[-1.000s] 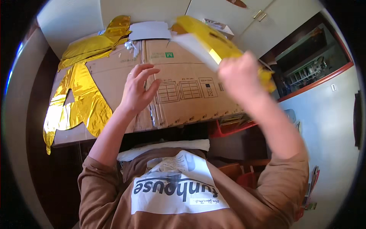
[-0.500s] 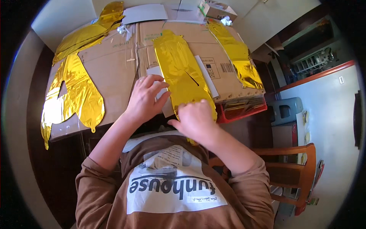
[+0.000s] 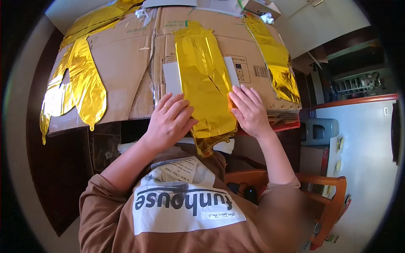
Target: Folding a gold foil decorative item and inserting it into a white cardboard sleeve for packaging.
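A shiny gold foil balloon (image 3: 202, 76) lies flat in front of me, long and narrow, with a short slit near its middle. Under it is a white sheet of card (image 3: 171, 79), showing on both sides. My left hand (image 3: 171, 120) rests at the balloon's near left edge, fingers loosely bent and thumb over the foil. Along the opposite edge lies my right hand (image 3: 251, 111), its fingers stretched out and thumb touching the foil. Between my hands, the balloon's crumpled near end droops past the table edge towards my lap.
Brown cardboard (image 3: 120, 67) covers the table. An A-shaped gold balloon (image 3: 86, 84) lies at the left, another gold balloon (image 3: 276, 63) at the right. More gold foil (image 3: 99, 23) is at the far left. A wooden chair (image 3: 333, 202) stands at my right.
My right hand has moved from the balloon's near end out to its right edge, and its fingers have straightened. My left hand has come down onto the left edge. The view has shifted slightly.
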The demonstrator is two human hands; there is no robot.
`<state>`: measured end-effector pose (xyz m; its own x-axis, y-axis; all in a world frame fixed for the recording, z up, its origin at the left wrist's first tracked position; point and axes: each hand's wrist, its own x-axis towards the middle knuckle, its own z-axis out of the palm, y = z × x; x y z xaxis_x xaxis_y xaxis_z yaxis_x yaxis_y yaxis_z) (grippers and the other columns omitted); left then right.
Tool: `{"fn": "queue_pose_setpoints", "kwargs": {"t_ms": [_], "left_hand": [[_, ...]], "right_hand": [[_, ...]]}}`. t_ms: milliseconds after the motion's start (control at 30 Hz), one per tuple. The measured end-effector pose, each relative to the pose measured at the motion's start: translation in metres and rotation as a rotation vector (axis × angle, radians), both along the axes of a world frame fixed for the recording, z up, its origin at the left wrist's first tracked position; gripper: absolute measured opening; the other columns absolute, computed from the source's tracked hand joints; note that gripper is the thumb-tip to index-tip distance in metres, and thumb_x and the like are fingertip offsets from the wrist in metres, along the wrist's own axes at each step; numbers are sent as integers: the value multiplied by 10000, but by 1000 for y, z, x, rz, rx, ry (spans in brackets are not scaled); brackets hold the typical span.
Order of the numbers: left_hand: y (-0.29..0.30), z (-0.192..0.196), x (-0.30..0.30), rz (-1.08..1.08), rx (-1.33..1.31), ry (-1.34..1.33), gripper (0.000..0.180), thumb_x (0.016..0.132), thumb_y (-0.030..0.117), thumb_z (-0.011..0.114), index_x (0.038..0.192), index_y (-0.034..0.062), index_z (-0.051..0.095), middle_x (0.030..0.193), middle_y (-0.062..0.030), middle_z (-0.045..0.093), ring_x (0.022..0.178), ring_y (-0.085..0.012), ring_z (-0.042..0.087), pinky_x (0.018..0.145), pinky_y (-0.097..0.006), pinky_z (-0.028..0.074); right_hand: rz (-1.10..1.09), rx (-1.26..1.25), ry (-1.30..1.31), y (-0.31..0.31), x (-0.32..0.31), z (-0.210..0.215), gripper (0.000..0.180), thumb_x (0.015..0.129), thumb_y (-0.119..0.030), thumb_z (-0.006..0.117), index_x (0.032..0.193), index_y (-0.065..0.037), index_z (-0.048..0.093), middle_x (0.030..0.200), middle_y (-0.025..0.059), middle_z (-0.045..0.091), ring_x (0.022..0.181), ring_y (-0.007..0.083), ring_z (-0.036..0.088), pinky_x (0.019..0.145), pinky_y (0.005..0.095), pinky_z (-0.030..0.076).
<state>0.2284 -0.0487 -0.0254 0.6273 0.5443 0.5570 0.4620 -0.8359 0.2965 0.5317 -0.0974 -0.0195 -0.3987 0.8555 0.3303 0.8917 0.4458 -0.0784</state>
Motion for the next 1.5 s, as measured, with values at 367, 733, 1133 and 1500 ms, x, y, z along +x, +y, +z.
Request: {"fn": "queue_pose_setpoints", "kwargs": {"t_ms": [367,733,1133,1500], "left_hand": [[4,-16,-5,-108,103,-16,391,808,265,813,1105,46,686,1163,-122,655,1191,-336,614,1034,-489,469],[10,-20,-6,-133,142,-24,400,781,203,833,1123,41,704,1198,-122,659,1182,-318,630,1000,-459,506],[10,-31,-8,-136,225,-21,432,755,134,834,1157,77,689,1189,-85,665,1185,-289,636,997,-443,503],[13,-29,-5,-63,227,11,343,781,94,775,1121,105,730,1142,-45,681,1166,-247,658,1078,-476,434]], "right_hand": [[21,53,-66,-15,10,-11,526,1004,-421,552,1424,-105,557,1513,124,499,1401,340,449,1172,504,320],[23,116,-131,-18,13,-16,565,1012,-483,508,1438,-114,554,1498,129,507,1371,333,481,1156,498,346],[2,213,-113,-28,10,-25,508,990,-391,589,1431,-140,567,1454,128,554,1328,330,529,1135,486,380],[-25,236,-146,-26,4,-15,396,953,-243,635,1326,-113,651,1347,149,632,1232,323,610,1094,474,428]]}}
